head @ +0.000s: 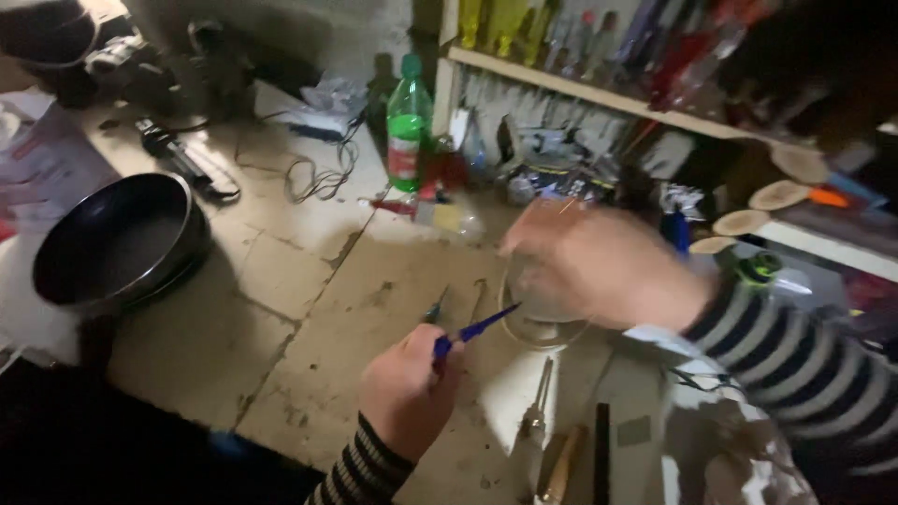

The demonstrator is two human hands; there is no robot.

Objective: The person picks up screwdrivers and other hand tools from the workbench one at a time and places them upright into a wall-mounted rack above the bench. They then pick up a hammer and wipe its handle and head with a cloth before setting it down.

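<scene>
As the left hand (404, 388) grips it, blue tool (477, 329) points up-right

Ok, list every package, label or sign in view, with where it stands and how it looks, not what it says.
Green plastic bottle: upright at the back of the worktop beside the shelf post, green cap, red and white label band around its middle.
Row of bottles: top shelf, yellow, clear and red, too blurred to make out labels.
Papers or bags: far left behind the dark pan, white with reddish marks.
No screens or signs show.
</scene>
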